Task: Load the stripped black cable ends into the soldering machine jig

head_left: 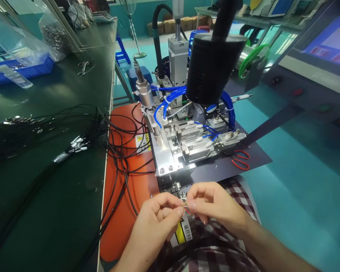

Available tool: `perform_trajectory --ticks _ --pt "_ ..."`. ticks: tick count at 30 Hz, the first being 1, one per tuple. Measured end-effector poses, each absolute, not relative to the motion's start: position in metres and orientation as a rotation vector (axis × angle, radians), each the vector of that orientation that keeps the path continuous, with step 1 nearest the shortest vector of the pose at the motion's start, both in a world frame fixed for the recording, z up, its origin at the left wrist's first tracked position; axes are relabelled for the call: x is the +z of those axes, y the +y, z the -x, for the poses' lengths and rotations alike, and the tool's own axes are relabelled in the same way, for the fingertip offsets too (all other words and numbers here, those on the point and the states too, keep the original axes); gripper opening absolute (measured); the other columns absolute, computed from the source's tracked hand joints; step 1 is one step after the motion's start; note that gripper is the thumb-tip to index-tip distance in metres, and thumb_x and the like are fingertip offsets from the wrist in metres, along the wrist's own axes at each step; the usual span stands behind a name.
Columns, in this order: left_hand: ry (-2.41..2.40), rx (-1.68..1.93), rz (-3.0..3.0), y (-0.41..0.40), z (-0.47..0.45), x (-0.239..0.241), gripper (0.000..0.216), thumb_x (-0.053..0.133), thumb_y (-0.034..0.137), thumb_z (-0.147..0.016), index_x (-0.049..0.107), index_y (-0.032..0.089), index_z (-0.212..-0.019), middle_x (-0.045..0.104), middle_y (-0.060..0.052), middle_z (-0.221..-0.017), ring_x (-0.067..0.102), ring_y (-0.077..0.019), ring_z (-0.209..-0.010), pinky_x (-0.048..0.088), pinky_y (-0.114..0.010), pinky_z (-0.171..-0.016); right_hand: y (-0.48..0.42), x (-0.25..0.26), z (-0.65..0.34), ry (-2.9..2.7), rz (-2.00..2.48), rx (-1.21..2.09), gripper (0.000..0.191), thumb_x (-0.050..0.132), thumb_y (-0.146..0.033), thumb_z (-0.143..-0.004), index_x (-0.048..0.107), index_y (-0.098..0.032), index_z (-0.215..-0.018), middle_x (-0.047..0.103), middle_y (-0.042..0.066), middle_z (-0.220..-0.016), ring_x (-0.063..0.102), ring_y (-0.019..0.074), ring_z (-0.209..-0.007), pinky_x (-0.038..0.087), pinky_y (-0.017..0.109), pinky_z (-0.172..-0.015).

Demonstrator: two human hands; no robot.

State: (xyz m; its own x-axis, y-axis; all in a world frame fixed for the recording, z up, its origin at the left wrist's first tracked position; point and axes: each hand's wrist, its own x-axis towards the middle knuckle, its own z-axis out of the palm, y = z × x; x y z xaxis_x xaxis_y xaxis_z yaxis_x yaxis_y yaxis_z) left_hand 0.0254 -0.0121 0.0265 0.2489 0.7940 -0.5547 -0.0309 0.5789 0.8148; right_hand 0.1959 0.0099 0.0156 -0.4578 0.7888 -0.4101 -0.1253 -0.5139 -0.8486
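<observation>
Just in front of the machine, my left hand [161, 219] and my right hand [211, 202] meet fingertip to fingertip. Both are closed in a pinch on fine wires; a red wire [187, 210] shows between them, and the rest is mostly covered by my fingers. Behind my fingertips is the front of a metal machine [174, 187] with small clamps and blue air tubes [172, 94]. A white and yellow label [181, 232] sits below my hands, over my lap. Black cables [124, 166] hang at the left, from the bench onto an orange surface.
Left is a dark green bench [82, 196] with bundled cables with metal ends [78, 144] and a blue tray [39, 68]. Red-handled scissors [240, 160] lie on the machine's base plate at right. A black lamp-like cylinder [212, 68] hangs above, and a screen console [314, 71] stands right.
</observation>
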Motion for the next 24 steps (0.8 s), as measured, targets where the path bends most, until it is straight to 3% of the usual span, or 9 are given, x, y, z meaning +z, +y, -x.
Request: perform_trajectory --ticks 14,19,24 --pt "1.166 0.602 -0.840 -0.012 -0.024 0.042 0.022 0.065 0.036 -0.075 0.059 0.015 -0.072 0.042 0.007 -0.048 0.029 -0.0052 -0.042 0.017 -0.021 -0.044 0.016 0.009 -0.198 -0.729 0.846 2.404 0.009 0.066 -0.019 -0.067 0.065 -0.011 -0.062 0.064 -0.001 -0.054 0.045 0.0025 -0.033 0.029 0.013 -0.033" --pt "1.110 0.630 -0.840 -0.013 -0.022 0.041 0.027 0.067 0.041 -0.075 0.061 0.015 -0.074 0.042 0.006 -0.050 0.029 -0.0056 -0.044 0.017 -0.022 -0.046 0.015 0.011 -0.195 -0.901 0.866 2.231 0.010 0.064 -0.021 -0.067 0.059 -0.014 -0.063 0.057 -0.004 -0.052 0.040 0.0027 -0.033 0.025 0.015 -0.033" --pt "1.130 0.583 -0.869 -0.011 -0.020 0.038 0.024 0.067 0.038 -0.077 0.059 0.016 -0.073 0.036 0.008 -0.047 0.027 -0.0050 -0.043 0.017 -0.020 -0.044 0.010 0.008 -0.198 -1.179 0.853 2.035 0.017 0.061 -0.030 -0.082 0.055 -0.016 -0.074 0.042 -0.010 -0.050 0.033 0.0046 -0.040 0.023 0.018 -0.039"
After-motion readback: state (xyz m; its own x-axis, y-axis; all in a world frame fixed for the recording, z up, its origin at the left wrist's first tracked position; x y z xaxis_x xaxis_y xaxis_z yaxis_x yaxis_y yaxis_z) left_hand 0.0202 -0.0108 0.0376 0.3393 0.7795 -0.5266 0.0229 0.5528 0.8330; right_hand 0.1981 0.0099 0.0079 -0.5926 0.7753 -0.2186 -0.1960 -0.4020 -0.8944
